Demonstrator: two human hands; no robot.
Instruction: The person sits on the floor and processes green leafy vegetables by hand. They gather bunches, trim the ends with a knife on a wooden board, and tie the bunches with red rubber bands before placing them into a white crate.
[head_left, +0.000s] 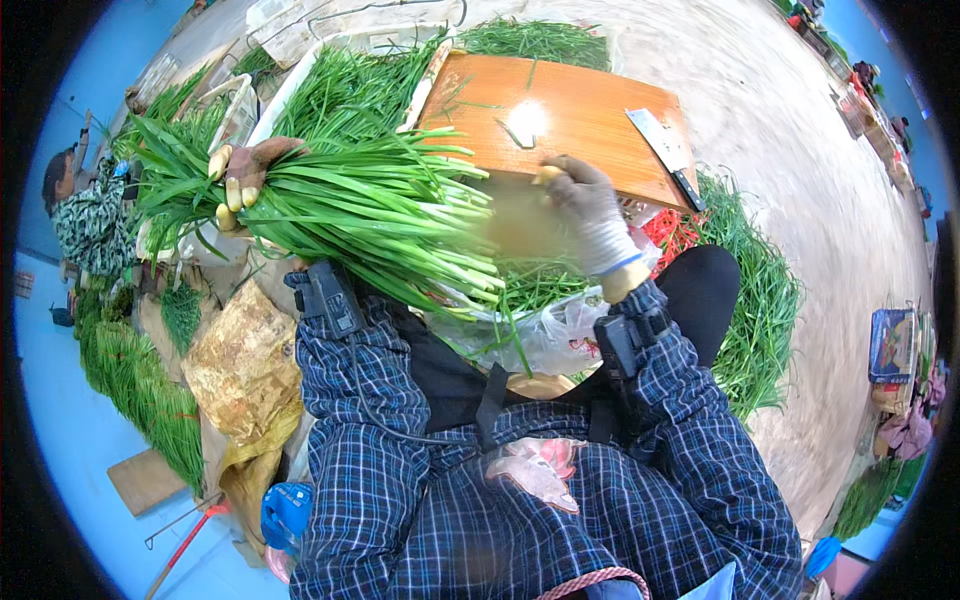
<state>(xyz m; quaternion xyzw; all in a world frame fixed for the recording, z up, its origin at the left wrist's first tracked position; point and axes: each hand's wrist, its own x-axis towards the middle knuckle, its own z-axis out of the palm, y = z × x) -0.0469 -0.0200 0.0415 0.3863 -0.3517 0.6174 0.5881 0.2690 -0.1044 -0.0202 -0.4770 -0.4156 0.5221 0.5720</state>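
My left hand (251, 176), in a brown glove with worn pale fingertips, grips a large bunch of green Chinese chives (375, 206) near its leafy end. The pale stem ends point right, towards my right hand (577, 199). That hand wears a grey knitted glove and is raised by the near edge of a wooden board (555, 97), its fingers curled; whether something thin is between them cannot be told. A cleaver (660, 146) with a black handle lies on the board's right side. A few cut stem pieces (517, 135) lie on the board too.
Crates of chives (345, 90) stand behind the bunch. Below my hands is a plastic-lined container (540, 330), with red ties (671, 236) beside it. More chives (757, 300) lie right, and bundles (142, 382) lie left near a crumpled sack (244, 360). A person (90, 217) is at far left.
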